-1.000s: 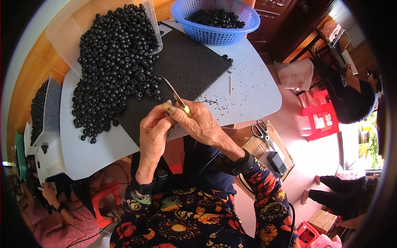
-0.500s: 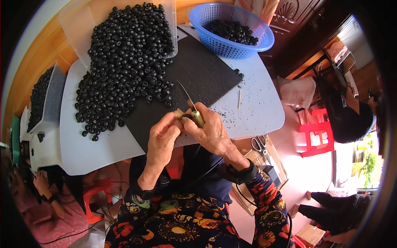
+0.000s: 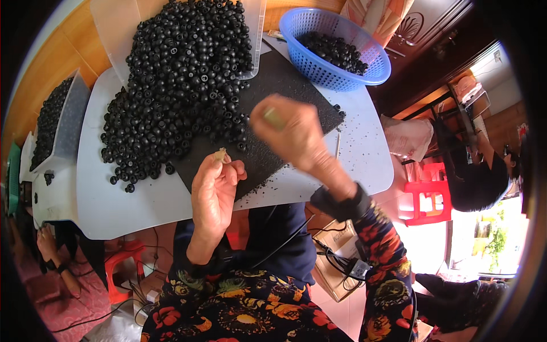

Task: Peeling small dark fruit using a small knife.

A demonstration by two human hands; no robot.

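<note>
Over the dark mat (image 3: 273,77), my right hand (image 3: 297,137) is smeared by motion, wrapped round a thin-bladed knife. Only the knife's pale green handle (image 3: 274,118) shows; its blade cannot be made out. My left hand (image 3: 212,196) is raised at the mat's near edge, palm partly up, fingers loosely curled and apart. A yellowish cover (image 3: 220,154) sits at a fingertip of it, and no black part shows in that hand. Left of the mat and partly on it lies a big heap of small round black parts (image 3: 182,80) with holes, spilling from a clear plastic bin (image 3: 111,43).
A blue plastic basket (image 3: 342,71) with black parts stands on the white table (image 3: 131,211) at back right. Dark crumbs lie near the mat. Another filled bin (image 3: 74,122) is at left, beside a co-worker's hand (image 3: 47,244). Red stools (image 3: 424,196) stand at right and lower left.
My hands were together at a small dark piece, the knife's thin curved blade pointing up. Now they are apart: my right hand has swung up and away over the mat. The view has shifted slightly.
</note>
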